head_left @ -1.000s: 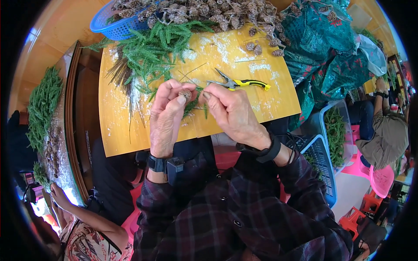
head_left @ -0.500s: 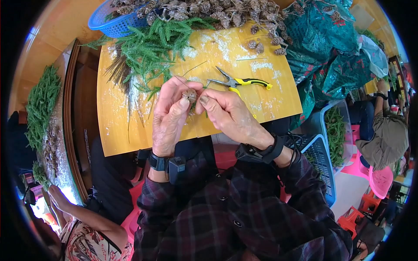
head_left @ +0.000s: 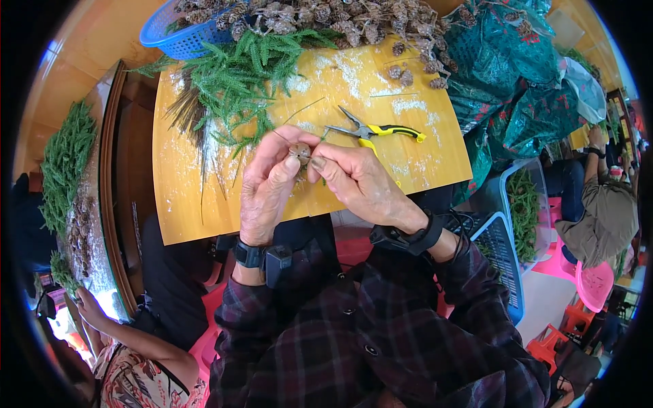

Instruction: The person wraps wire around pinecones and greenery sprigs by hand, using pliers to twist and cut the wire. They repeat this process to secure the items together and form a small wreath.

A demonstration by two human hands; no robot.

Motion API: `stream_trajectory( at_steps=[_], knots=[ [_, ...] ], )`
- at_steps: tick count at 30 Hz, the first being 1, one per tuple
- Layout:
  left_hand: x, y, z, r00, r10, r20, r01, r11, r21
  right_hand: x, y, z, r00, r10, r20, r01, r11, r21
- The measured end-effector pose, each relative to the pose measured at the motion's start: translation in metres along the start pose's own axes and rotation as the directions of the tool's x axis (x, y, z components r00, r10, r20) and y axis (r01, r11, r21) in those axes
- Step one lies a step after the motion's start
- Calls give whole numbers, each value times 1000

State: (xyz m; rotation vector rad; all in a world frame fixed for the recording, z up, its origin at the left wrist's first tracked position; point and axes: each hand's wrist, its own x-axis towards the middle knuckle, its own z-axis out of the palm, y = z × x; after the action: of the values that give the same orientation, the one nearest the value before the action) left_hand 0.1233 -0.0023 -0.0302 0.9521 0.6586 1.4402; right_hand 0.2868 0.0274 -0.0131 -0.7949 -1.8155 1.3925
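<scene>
Over the near part of the yellow tabletop (head_left: 422, 156), my two hands meet. A small brown pine cone (head_left: 300, 151) sits between the thumb and fingers of my left hand (head_left: 264, 194). My right hand (head_left: 364, 183) is pinched right beside the cone, thumb against the curled fingers. What lies in that pinch is mostly hidden; a bit of green shows below it. Past my fingers lie yellow-and-black long-nose pliers (head_left: 391, 129) with their jaws apart. One thin wire or stem (head_left: 304, 109) rests near my left fingertips.
Green artificial fir sprigs (head_left: 238, 75) lie at the far left, by a blue basket (head_left: 183, 41). Many pine cones (head_left: 340, 17) are heaped at the back. Teal plastic bags (head_left: 503, 81) crowd the right edge, above crates (head_left: 500, 251). A co-worker's arm (head_left: 136, 340) is at left.
Both hands have shifted very slightly, and the cone has turned a little in my left fingers. At left, the co-worker's hand has moved a little.
</scene>
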Motion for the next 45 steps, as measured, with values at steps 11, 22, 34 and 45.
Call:
stream_trajectory(
  at_steps=[11,22,34,45],
  knots=[
    [2,-9,14,989,6,-147,-27,990,-142,1,-10,5,991,-52,-121,32,986,-162],
    [4,-4,17,970,75,-231,-31,982,187,-3,-14,10,999,34,-3,-33,999,27],
    [2,3,-1,964,-237,-116,215,960,-179,4,-31,-11,999,-22,24,27,976,-216],
    [-2,2,-1,952,-306,18,306,948,-84,11,-4,-16,990,-140,19,142,987,-79]
  ],
)
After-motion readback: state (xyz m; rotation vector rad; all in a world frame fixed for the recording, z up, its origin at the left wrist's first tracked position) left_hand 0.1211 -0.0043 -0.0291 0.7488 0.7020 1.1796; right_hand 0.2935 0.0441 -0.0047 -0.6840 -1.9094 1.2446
